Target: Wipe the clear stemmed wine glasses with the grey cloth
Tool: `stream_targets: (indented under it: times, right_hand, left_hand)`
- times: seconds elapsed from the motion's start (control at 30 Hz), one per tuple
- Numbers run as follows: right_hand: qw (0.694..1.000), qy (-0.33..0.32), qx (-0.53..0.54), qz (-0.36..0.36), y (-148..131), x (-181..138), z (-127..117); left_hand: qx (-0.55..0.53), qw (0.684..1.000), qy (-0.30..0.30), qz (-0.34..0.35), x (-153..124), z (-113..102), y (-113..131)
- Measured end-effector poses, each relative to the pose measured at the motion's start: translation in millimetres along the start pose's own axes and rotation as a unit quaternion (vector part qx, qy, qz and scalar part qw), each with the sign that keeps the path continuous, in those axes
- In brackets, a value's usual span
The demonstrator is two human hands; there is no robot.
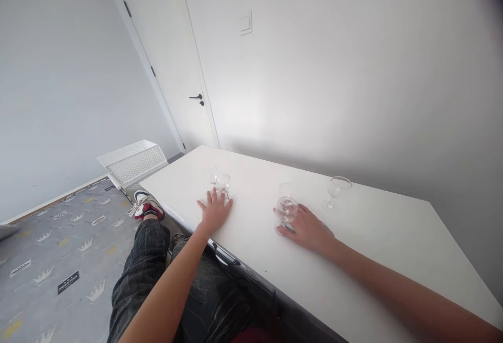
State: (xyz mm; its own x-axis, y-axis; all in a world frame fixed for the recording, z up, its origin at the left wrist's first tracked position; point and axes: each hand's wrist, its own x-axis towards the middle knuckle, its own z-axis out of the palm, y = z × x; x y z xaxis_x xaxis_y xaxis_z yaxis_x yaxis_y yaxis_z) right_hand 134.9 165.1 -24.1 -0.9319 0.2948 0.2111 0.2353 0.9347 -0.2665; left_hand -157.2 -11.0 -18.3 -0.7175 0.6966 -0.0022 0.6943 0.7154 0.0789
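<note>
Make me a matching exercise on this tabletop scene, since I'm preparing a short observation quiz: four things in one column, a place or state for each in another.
Things:
1. left hand
2. right hand
3. far right glass
4. white basket

Places or states:
A. on the floor past the table's left end
B. flat on the table, just behind a small glass
C. stands alone, untouched
D. at the base of a stemmed glass

Pairs: 1-B, 2-D, 3-C, 4-A

Open table around our hands, glasses ahead

Beyond our left hand (214,211) two glasses (222,183) block; another (286,210) touches our right hand (308,229), a fourth (337,190) stands beyond; between hands, table (377,238) lies bare.
</note>
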Motion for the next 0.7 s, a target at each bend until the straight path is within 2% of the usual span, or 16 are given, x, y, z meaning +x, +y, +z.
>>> stream_targets:
  times: [0.13, 0.3, 0.4, 0.53, 0.7]
  right_hand:
    - [1.0, 0.001, 0.003, -0.029, -21.0, 69.0, 12.5]
    - [0.999, -0.001, -0.015, -0.04, -44.8, 143.0, 30.4]
    - [1.0, -0.014, -0.017, -0.008, -55.8, 180.7, 41.3]
    - [1.0, -0.012, -0.011, 0.012, -64.2, 219.1, 51.2]
    - [1.0, -0.01, -0.005, 0.028, -67.9, 239.2, 57.6]
  left_hand:
    - [-0.024, 0.996, 0.025, -0.084, 16.6, 3.3, -14.5]
    - [-0.045, 0.99, 0.033, -0.128, 27.4, 3.8, -15.3]
    - [-0.044, 0.99, 0.026, -0.129, 32.7, 1.2, -20.1]
    - [-0.04, 0.993, 0.026, -0.107, 35.1, -0.1, -28.1]
    - [-0.034, 0.993, 0.04, -0.104, 33.7, 2.6, -30.1]
